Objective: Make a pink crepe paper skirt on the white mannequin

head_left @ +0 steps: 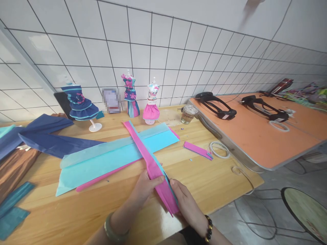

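A long folded pink crepe paper strip (146, 154) with a blue edge slants across the table towards me. My left hand (146, 187) is closed on its near part, thumb on top of the pink layer. My right hand (185, 200) pinches the strip's blue right edge; its fingertips are partly hidden, and a small dark spot by them is too small to name. Under the strip's far part lies a wide light blue crepe paper sheet (102, 165) with a folded edge and pink showing beneath. A short pink strip (198, 150) rests to the right, beside a tape roll (219, 149).
Three small dress forms stand along the tiled wall: one in navy ruffles (83, 107), one multicoloured (130, 95), one with a pink skirt (151, 111). A lidded glass (189, 114) is near the orange table (245, 143), which bears black headsets (217, 107). Navy paper (56, 136) lies left.
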Demonstrator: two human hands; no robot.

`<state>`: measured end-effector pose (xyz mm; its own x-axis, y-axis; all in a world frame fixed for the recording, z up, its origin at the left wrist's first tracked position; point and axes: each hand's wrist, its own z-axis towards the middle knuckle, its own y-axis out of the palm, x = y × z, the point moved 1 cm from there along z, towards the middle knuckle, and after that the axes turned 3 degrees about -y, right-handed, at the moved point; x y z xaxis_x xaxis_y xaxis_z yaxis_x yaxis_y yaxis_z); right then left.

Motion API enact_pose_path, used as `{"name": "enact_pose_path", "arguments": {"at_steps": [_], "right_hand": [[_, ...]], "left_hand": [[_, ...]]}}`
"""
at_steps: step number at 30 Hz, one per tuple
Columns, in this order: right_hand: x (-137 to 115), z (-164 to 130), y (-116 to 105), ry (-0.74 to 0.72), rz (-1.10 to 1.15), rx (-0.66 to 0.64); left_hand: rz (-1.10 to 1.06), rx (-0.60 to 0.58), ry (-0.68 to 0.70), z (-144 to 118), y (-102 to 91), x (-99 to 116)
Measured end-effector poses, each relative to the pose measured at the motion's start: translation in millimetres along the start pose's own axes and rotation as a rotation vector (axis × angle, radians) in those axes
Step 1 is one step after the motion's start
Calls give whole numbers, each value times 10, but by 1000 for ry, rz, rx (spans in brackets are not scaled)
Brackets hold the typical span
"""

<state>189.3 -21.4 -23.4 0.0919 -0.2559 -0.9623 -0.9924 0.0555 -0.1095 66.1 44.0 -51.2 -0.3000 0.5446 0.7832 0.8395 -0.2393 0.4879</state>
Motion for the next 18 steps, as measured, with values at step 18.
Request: {"name": "enact_pose_path", "arguments": {"at_steps": [18], "right_hand": [[60, 34, -14, -31, -19, -26]], "left_hand": [[26, 25, -44, -11, 6, 8]]}}
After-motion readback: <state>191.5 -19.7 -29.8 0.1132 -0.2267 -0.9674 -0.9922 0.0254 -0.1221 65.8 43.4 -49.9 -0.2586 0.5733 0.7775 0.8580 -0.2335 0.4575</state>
